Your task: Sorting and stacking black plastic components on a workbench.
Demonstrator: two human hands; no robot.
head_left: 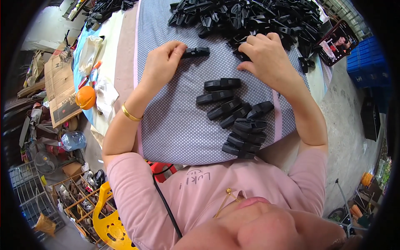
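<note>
My left hand (163,62) pinches one end of a long black plastic clip-like piece (196,52) between thumb and fingers, just above the dotted grey cloth (175,112). At the near edge of a big heap of loose black plastic parts (246,18), my right hand (268,56) curls with thumb and forefinger around another black piece (240,56); its fingers partly hide that piece. Between my forearms, several similar black pieces (223,84) lie in a curved row that runs toward me. The closest ones (245,143) sit pressed side by side.
A phone (338,43) with a lit screen leans right of the heap. Blue crates (366,62) stand beyond it. To the left are an orange ball-like object (86,98), a clear plastic bag (90,54) and cardboard (60,87). A yellow chair (110,225) stands lower left.
</note>
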